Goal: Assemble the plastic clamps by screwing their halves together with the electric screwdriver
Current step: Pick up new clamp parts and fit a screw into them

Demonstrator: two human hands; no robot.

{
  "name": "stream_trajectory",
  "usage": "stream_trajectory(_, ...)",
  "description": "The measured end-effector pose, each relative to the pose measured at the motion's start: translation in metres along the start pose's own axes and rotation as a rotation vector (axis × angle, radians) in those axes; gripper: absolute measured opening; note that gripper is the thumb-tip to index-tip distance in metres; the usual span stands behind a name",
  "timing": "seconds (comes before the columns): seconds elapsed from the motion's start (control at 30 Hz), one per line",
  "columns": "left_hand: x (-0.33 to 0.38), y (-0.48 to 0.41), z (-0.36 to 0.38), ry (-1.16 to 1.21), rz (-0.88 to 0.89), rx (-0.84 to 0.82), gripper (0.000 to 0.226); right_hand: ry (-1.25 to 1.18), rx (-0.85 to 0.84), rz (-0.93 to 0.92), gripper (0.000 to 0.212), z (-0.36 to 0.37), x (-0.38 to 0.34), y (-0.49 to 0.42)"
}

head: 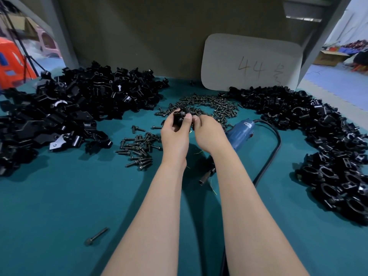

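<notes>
My left hand (174, 136) grips a black plastic clamp (179, 117) above the middle of the green table. My right hand (207, 134) is beside it, fingers curled and pinched at the clamp's right side; whatever they pinch is too small to make out. The blue electric screwdriver (240, 134) lies on the table under my right wrist, its black tip (206, 176) pointing toward me. Loose black screws lie in one pile (209, 105) behind my hands and another pile (139, 150) to the left of my left wrist.
A large heap of black clamp halves (69, 114) fills the left. Assembled clamps (326, 156) curve along the right side. The screwdriver's black cord (272, 156) loops right of my arm. A single long bolt (97, 236) lies near the front left. A grey card (251, 62) leans at the back.
</notes>
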State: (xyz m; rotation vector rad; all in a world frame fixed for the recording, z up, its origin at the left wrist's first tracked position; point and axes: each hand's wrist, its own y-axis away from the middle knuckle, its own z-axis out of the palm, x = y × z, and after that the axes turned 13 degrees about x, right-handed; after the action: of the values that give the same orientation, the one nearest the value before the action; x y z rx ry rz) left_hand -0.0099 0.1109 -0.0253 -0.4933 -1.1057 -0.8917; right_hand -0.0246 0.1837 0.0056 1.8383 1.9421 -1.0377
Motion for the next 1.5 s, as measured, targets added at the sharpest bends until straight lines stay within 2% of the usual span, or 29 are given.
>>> stream_trajectory(0.1, 0.001, -0.001, -0.001, 0.011, 0.006, -0.009, 0.008, -0.046, 0.046, 0.061, 0.042, 0.0, 0.0, 0.001)
stream_trajectory(0.17, 0.003, -0.003, -0.002, 0.052, -0.034, 0.025, 0.007, -0.004, 0.213, 0.128, 0.044, -0.01, 0.008, -0.004)
stream_trajectory(0.23, 0.003, -0.007, -0.004, 0.124, -0.115, 0.066, 0.008, 0.134, 0.366, 0.282, 0.055, -0.025, 0.026, -0.009)
stream_trajectory(0.33, 0.004, -0.008, -0.007, 0.224, -0.238, 0.066, 0.014, 0.15, 0.222, 0.533, 0.081, -0.036, 0.047, -0.008)
stream_trajectory(0.4, 0.006, -0.005, -0.007, 0.261, -0.284, 0.039, 0.012, 0.1, 0.159, 0.584, 0.087, -0.032, 0.057, -0.008)
stream_trajectory(0.47, 0.008, -0.004, -0.008, 0.299, -0.302, 0.029, 0.011, -0.022, 0.213, 0.603, 0.08, -0.033, 0.062, -0.009)
stream_trajectory(0.5, 0.009, -0.005, -0.009, 0.315, -0.308, 0.035, 0.01, -0.141, 0.256, 0.629, 0.069, -0.036, 0.064, -0.01)
stream_trajectory(0.57, 0.01, -0.006, -0.009, 0.329, -0.325, 0.059, 0.008, -0.519, 0.339, 0.726, 0.037, -0.043, 0.065, -0.011)
stream_trajectory(0.63, 0.011, -0.006, -0.008, 0.306, -0.328, 0.069, 0.006, -0.93, 0.34, 0.818, 0.013, -0.051, 0.06, -0.01)
stream_trajectory(0.7, 0.01, -0.007, -0.009, 0.265, -0.31, 0.074, 0.007, -1.232, 0.28, 0.815, 0.009, -0.057, 0.055, -0.01)
stream_trajectory(0.8, 0.009, -0.007, -0.009, 0.217, -0.303, 0.081, 0.007, -1.451, 0.162, 0.729, 0.016, -0.063, 0.053, -0.006)
stream_trajectory(0.9, 0.008, -0.008, -0.009, 0.195, -0.312, 0.09, 0.008, -1.552, 0.157, 0.796, 0.045, -0.061, 0.052, -0.003)
stream_trajectory(0.97, 0.007, -0.009, -0.008, 0.187, -0.319, 0.096, 0.008, -1.619, 0.172, 0.857, 0.049, -0.059, 0.052, -0.003)
stream_trajectory(1.2, 0.005, -0.01, -0.008, 0.167, -0.31, 0.104, 0.004, -1.711, 0.263, 0.917, 0.049, -0.057, 0.056, -0.005)
stream_trajectory(1.3, 0.003, -0.01, -0.008, 0.107, -0.274, 0.108, 0.018, -1.682, 0.339, 0.93, 0.05, -0.055, 0.056, -0.008)
stream_trajectory(1.33, 0.003, -0.01, -0.008, 0.075, -0.252, 0.11, 0.015, -1.671, 0.369, 0.919, 0.048, -0.056, 0.055, -0.01)
stream_trajectory(1.4, 0.003, -0.008, -0.008, 0.008, -0.199, 0.102, 0.004, -1.632, 0.42, 0.879, 0.037, -0.058, 0.053, -0.013)
stream_trajectory(1.5, 0.001, -0.008, -0.008, -0.113, -0.106, 0.129, 0.012, -1.553, 0.519, 0.872, 0.023, -0.059, 0.05, -0.012)
